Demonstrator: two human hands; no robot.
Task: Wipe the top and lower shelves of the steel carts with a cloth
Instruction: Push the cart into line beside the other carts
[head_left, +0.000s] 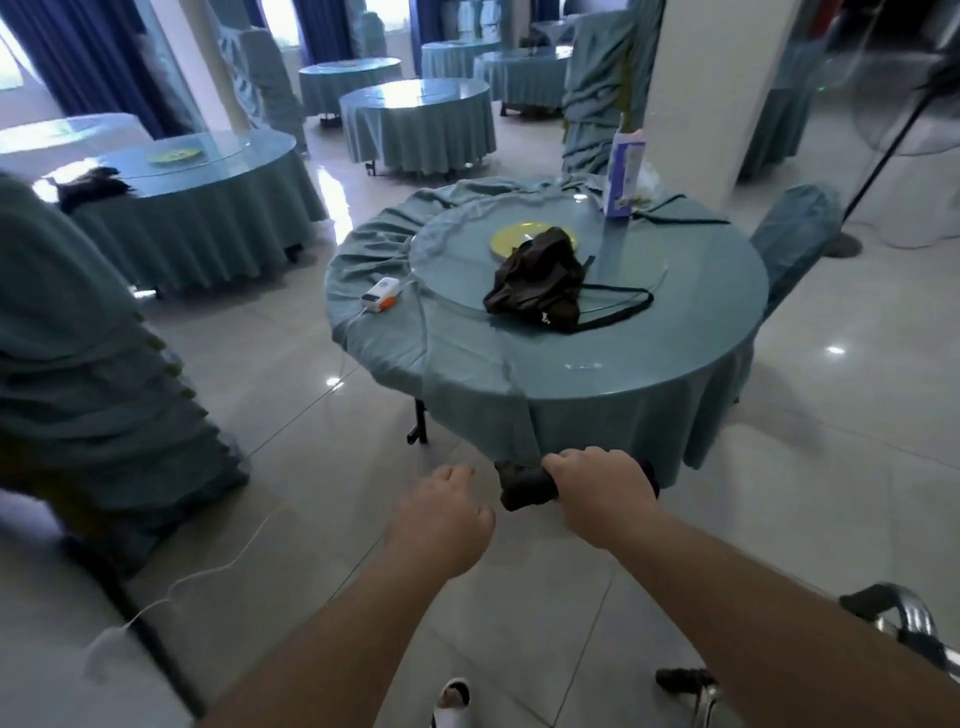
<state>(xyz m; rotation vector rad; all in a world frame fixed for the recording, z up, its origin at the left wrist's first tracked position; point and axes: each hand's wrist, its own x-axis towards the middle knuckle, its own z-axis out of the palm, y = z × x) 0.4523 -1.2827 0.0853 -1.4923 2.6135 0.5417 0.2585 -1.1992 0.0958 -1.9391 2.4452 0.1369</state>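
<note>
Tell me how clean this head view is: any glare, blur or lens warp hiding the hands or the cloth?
Head view: window glare on the glossy grey floor tiles and the round teal-clothed table's glass top; wide-angle warp bends the edges; the stacked teal chair covers at left are smeared; the right hand, gripping the dark rolled cloth, and the left hand read fairly sharp.
</note>
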